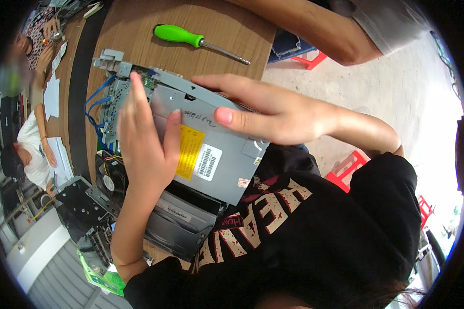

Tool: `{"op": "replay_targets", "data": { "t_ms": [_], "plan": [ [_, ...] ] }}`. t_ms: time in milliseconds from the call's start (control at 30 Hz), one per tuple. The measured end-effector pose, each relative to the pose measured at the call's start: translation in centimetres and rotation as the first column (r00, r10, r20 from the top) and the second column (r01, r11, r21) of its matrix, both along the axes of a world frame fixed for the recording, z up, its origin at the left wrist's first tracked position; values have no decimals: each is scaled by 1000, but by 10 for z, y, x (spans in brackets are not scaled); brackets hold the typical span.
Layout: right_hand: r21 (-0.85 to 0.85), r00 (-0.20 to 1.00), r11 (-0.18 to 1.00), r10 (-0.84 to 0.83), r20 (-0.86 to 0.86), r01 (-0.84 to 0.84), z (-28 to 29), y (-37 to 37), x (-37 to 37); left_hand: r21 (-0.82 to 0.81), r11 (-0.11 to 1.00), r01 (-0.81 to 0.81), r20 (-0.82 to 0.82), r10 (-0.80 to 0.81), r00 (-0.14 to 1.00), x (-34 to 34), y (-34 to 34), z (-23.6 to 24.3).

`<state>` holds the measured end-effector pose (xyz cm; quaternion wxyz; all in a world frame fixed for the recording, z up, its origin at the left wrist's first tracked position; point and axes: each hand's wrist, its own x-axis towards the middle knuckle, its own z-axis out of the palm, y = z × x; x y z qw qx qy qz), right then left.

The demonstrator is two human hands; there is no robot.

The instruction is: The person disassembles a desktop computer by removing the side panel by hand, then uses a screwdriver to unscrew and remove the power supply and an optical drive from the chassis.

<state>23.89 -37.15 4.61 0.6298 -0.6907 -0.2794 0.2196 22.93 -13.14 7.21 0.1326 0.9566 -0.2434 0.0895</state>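
Drive point(207, 141) sits steadiest with the right hand point(288, 116) clasping its edge and the left hand point(147, 147), grip wide, bracing its end.

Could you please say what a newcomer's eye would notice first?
Probably the bright green-handled screwdriver, lying on the wooden table near the top. Next, likely the yellow label on the gray metal box mid-picture, with the left hand over the box and the right hand at its upper edge.

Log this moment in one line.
metal drive: labelled face toward camera | left hand: over its left end | right hand: across its upper edge | green-handled screwdriver: lying on wooden table
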Motion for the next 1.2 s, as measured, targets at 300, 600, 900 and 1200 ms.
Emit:
{"op": "replay_targets", "data": {
  "t_ms": [300,600,900,1200],
  "plan": [
    [-43,999,998,46,-18,-47,-1,-6,0,74,950,304,-122,-294,948,-30,-42,13],
    [-224,997,974,52,52,-39,5,-9,-1,98,944,316,-148,-301,942,-31,-41,6],
    [-196,997,978,74,23,-68,-1,-3,-2,124,927,355,-120,-341,932,-34,-33,4],
    [-87,989,994,-73,-131,62,-9,-15,7,44,933,358,-147,-348,926,-37,-29,8]
  ]
}}
